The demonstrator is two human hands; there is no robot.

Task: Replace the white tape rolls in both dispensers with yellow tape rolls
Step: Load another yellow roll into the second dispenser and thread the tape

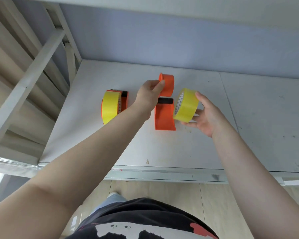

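Note:
An orange tape dispenser point(164, 116) stands in the middle of the white tabletop point(145, 144) with its round orange hub point(168, 84) bare. My left hand point(149, 97) pinches the left rim of that hub. Just right of the dispenser, my right hand point(205, 114) grips a yellow tape roll point(186, 105) held on edge and off the table. A second orange dispenser point(123, 100) stands to the left, and a yellow tape roll point(110, 106) sits on it. No white roll is in view.
A grey-blue back panel point(179, 44) closes off the far side of the table. A white metal frame point(29, 80) rises at the left. The table's front edge point(162, 169) runs just beyond my body, with wooden floor below.

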